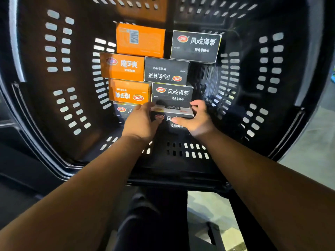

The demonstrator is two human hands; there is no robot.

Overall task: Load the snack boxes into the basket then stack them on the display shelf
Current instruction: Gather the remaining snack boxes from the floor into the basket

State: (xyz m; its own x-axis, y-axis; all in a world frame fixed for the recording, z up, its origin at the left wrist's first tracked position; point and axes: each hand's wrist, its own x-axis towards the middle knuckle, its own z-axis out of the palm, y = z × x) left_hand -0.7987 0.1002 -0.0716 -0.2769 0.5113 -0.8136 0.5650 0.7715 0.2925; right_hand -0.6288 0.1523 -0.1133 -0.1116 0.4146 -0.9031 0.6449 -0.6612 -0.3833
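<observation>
I look down into a deep black slotted basket (76,109). Several snack boxes lie on its floor: orange ones (140,40) on the left, black ones (195,46) on the right. Both my hands reach in at the near end. My left hand (140,122) and my right hand (196,118) grip one black snack box (172,115) from either side, thumbs on its near face and fingers curled over its far edge. This box sits tilted just in front of another black box (172,94). A further black box (124,110) is partly hidden behind my left hand.
The basket's right floor area (208,82) next to the boxes is bare slotted plastic. The near basket rim (177,182) lies under my forearms. Grey floor (311,142) shows outside to the right, and a dark object (212,232) lies on the floor below.
</observation>
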